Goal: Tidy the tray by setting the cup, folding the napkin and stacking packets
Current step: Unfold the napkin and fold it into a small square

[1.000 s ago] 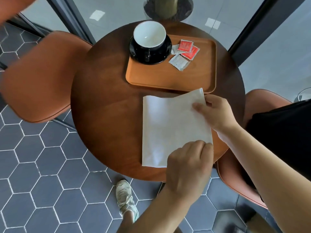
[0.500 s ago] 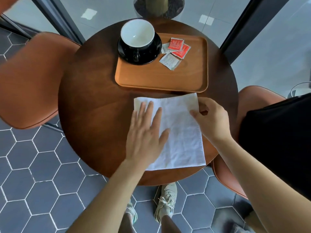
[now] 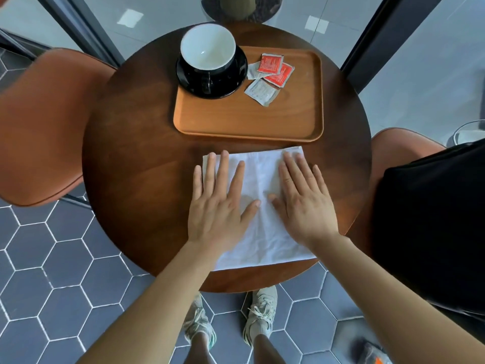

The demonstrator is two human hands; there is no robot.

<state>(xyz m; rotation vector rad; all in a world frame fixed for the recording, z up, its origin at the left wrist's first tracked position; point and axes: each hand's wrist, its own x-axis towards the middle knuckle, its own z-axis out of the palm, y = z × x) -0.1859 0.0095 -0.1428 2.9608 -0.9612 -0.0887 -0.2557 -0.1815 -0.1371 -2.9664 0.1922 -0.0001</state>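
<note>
A white napkin [image 3: 258, 179] lies flat on the round wooden table [image 3: 136, 158], just in front of the wooden tray [image 3: 236, 122]. My left hand [image 3: 220, 203] presses its left half with straight, spread fingers. My right hand [image 3: 301, 198] presses its right half the same way. On the tray's far left corner stands a black cup with a white inside [image 3: 207, 48] on a black saucer [image 3: 236, 80]. To its right lie several packets, two red [image 3: 270, 65] and two grey [image 3: 262, 91], loosely overlapping.
Orange chairs stand at the left [image 3: 42, 127] and the right [image 3: 401, 148] of the table. A black bag or cloth [image 3: 433, 219] lies on the right chair. Grey hexagon floor tiles and my shoes [image 3: 259, 313] show below the table's near edge.
My right hand let go of the napkin's far right edge and laid itself flat on the napkin. My left hand stays flat on the left half.
</note>
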